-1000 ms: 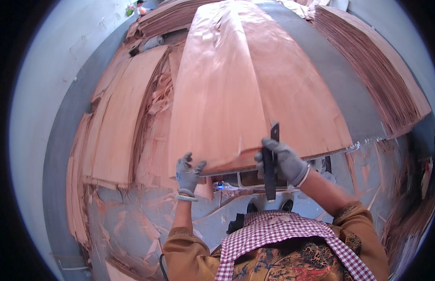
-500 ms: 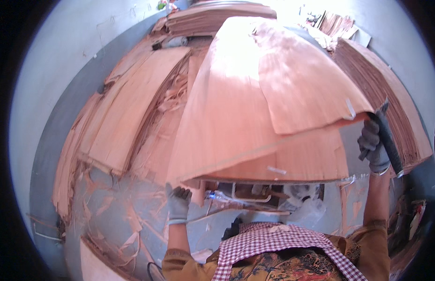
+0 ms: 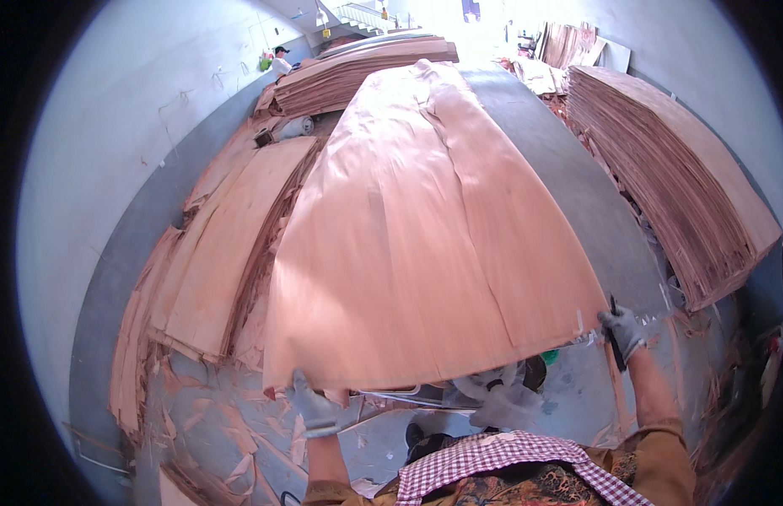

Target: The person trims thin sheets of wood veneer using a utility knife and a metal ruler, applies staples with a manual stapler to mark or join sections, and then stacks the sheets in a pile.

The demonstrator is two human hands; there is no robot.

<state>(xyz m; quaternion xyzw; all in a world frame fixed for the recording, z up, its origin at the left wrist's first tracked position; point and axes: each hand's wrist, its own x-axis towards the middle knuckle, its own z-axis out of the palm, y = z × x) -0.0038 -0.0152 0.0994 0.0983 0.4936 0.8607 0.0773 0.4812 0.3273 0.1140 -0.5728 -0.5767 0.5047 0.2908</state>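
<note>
A large, thin sheet of reddish wood veneer (image 3: 391,278) spreads out before me, its near edge lifted over the front of a grey-topped table (image 3: 560,143). A long split or overlap line runs down its right half. My left hand (image 3: 314,406), in a grey glove, pinches the near left corner with the thumb on top; the fingers beneath are hidden. At the near right corner, my gloved right hand (image 3: 625,331) is closed around a slim dark knife (image 3: 615,341) and touches the veneer edge. Whether it also grips the sheet is hard to see.
Veneer stacks stand to the left (image 3: 231,253), to the right (image 3: 669,177) and at the far end (image 3: 366,72). Veneer scraps (image 3: 239,430) litter the floor at left. Clear plastic (image 3: 501,405) hangs below the table's front. Far left, another person (image 3: 280,63) is visible.
The sheet has shifted left and settled flatter, baring the grey tabletop on the right. My right hand has come down and left with the knife; my left hand has moved slightly nearer me.
</note>
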